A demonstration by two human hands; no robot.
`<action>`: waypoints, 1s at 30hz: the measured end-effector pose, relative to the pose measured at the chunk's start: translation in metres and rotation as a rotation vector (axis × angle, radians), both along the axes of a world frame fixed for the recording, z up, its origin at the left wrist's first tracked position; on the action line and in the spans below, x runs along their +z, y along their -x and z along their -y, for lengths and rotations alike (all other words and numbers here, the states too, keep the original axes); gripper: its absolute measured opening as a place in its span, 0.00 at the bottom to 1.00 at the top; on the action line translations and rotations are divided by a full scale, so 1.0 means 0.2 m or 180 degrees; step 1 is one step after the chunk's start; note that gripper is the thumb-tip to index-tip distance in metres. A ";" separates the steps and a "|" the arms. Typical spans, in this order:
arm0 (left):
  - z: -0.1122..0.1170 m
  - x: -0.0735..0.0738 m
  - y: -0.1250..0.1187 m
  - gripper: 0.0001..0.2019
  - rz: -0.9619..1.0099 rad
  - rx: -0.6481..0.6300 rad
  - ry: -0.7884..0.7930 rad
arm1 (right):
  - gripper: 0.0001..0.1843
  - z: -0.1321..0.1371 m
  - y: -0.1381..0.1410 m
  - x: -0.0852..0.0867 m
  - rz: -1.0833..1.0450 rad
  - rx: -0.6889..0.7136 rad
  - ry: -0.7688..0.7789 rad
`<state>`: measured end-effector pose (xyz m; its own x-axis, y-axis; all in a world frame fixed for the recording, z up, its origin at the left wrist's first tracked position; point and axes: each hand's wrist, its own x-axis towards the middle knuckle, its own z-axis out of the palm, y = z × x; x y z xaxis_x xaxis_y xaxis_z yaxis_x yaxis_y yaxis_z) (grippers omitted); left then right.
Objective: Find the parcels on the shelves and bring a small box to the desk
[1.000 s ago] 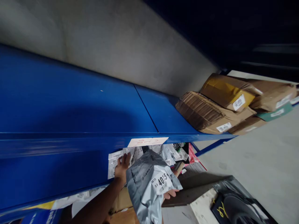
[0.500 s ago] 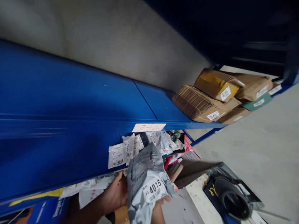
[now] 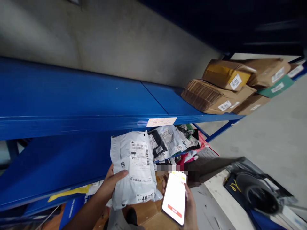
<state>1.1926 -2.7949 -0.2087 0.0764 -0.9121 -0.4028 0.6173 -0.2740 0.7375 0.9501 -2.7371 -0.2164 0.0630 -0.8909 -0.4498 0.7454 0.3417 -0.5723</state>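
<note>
My left hand [image 3: 112, 181] grips the left edge of a white plastic mailer bag [image 3: 136, 166], thumb across its front. The bag hangs upright, its printed shipping label facing me and a "4015" sticker near its lower edge. To the right of the bag, my right hand [image 3: 191, 203] is wrapped round a smartphone [image 3: 175, 199], whose bright screen faces me with a red button near the bottom. Behind the bag and phone, several labelled parcels in mailer bags [image 3: 169, 140] lean together on the lower shelf.
The blue upper shelf [image 3: 72, 102] carries a "3-2" card [image 3: 161, 121] on its edge and a stack of cardboard boxes [image 3: 203, 95] at the right. Lower right, a white surface [image 3: 217, 204] bears a black wrapped roll [image 3: 261, 193]. A yellow strip [image 3: 69, 192] runs along the lower shelf's edge.
The bag has swung left and upright, showing its white label side. The smartphone has come into view in my right hand, apart from the bag.
</note>
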 end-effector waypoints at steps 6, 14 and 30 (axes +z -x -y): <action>-0.03 0.05 -0.05 0.43 0.0348 -0.0004 -0.0061 | 0.20 -0.05 -0.03 0.24 0.0240 -0.0227 0.0014; -0.11 0.05 -0.09 0.36 0.0526 -0.0032 -0.0233 | 0.28 -0.12 -0.11 0.32 0.0452 0.0517 -0.0060; -0.13 0.09 -0.11 0.20 0.0798 -0.0028 -0.0212 | 0.52 -0.19 -0.25 0.35 -0.0390 0.0612 0.1131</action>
<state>1.2148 -2.7683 -0.1899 0.1736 -0.8853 -0.4314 0.4147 -0.3316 0.8474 0.9994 -2.6998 -0.1471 0.2084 -0.9692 -0.1314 0.6065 0.2335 -0.7600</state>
